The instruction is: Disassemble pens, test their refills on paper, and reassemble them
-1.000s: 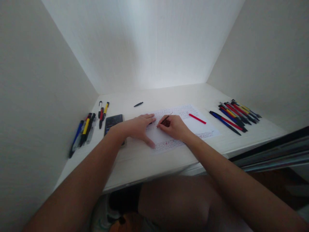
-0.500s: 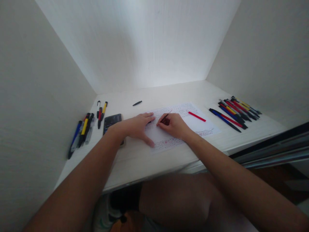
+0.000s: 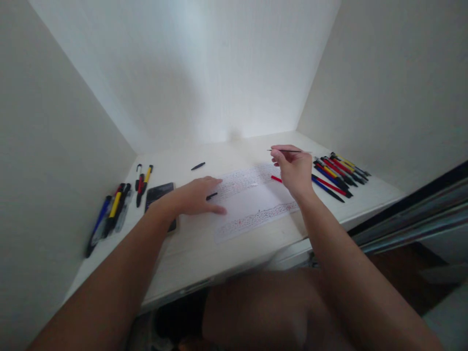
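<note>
A thin dark pen refill (image 3: 287, 150) is pinched in the fingers of my right hand (image 3: 294, 170), raised above the right part of the paper and held nearly level. My left hand (image 3: 199, 195) lies on the left edge of the written sheet of paper (image 3: 248, 200), thumb and fingers apart. Between that thumb and forefinger a short black pen piece (image 3: 212, 196) shows. Rows of small writing run along the sheet's top and bottom, with a blank band between. A red pen barrel (image 3: 276, 179) lies on the paper, partly hidden by my right hand.
A phone (image 3: 160, 190) lies partly beneath my left forearm. Several pens and markers (image 3: 115, 209) line the left wall, with smaller ones (image 3: 141, 183) nearby. More pens (image 3: 340, 170) lie at the right. A black pen piece (image 3: 198, 165) rests behind the paper. White walls enclose the desk.
My right hand has lifted from the paper and moved right with the refill, whose tip now points left. My left hand stays on the sheet's left edge. The whole view has shifted slightly.
</note>
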A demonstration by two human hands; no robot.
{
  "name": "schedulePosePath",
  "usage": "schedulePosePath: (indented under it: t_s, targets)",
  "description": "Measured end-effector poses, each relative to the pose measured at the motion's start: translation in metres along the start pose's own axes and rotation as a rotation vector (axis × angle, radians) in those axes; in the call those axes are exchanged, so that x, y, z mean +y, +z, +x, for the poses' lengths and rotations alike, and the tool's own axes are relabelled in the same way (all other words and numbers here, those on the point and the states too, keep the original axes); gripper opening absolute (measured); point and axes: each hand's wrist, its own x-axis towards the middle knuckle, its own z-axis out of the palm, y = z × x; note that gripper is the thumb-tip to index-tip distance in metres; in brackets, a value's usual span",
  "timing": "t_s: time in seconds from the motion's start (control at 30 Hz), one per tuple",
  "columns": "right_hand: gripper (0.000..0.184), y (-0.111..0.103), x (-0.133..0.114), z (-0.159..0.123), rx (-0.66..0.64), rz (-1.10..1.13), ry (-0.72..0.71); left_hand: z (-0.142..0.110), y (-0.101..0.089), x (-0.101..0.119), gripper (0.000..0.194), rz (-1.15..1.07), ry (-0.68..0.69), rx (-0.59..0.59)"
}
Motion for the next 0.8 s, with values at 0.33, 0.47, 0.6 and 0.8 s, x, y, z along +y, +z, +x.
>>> schedulePosePath:
  t_s: [0.33, 0.47, 0.6, 0.8]
  targets:
    - [0.021, 0.001, 0.012, -0.019, -0.482, -0.473, -0.233, 0.002, -0.006, -0.007, 0.035, 0.014, -0.104, 0.05]
    - [0.022, 0.004, 0.018, -0.025, -0.534, -0.538, -0.237, 0.001, -0.005, -0.009, 0.037, -0.001, -0.128, 0.074]
    - [0.02, 0.006, 0.023, -0.021, -0.522, -0.472, -0.214, 0.004, -0.004, -0.012, 0.045, 0.021, -0.208, 0.163]
    - [0.028, 0.006, 0.025, -0.018, -0.262, -0.097, -0.052, 0.008, 0.007, -0.013, 0.035, 0.031, -0.289, 0.227]
